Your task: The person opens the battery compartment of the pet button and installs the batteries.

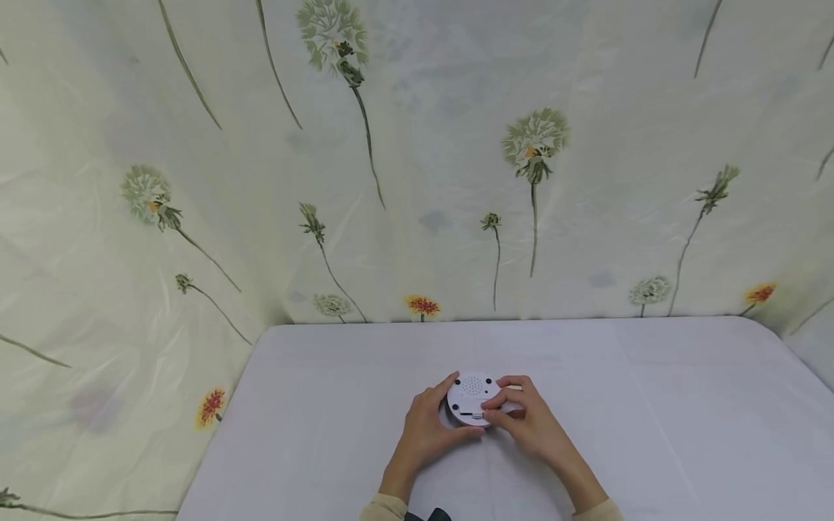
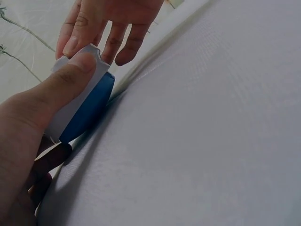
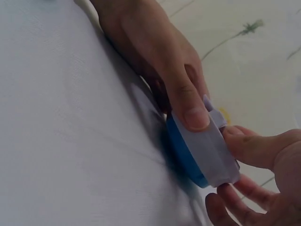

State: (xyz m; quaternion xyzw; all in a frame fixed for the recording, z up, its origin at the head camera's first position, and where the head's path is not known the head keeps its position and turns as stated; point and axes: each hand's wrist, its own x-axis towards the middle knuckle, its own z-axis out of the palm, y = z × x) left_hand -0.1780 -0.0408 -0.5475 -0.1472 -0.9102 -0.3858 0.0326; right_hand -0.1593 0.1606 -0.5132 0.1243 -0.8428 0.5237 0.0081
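Note:
A small round white device (image 1: 470,391) lies face down on the table. Its back shows a speaker grille, dark round feet and a battery cover (image 1: 477,415) beside a dark slot at the near edge. Blue shows along its lower side (image 2: 90,110) in the left wrist view. My left hand (image 1: 426,427) holds the white rim, thumb on the near side and fingers round the far left. My right hand (image 1: 531,420) pinches at the cover with thumb and forefinger. In the right wrist view a white flap (image 3: 216,117) stands up by the right thumb; the fingertips partly hide it.
A white cloth covers the table (image 1: 326,405), with rounded far corners. Behind and to the left hangs a pale curtain (image 1: 423,181) printed with dandelions. A dark object (image 1: 439,514) shows at the bottom edge between the forearms.

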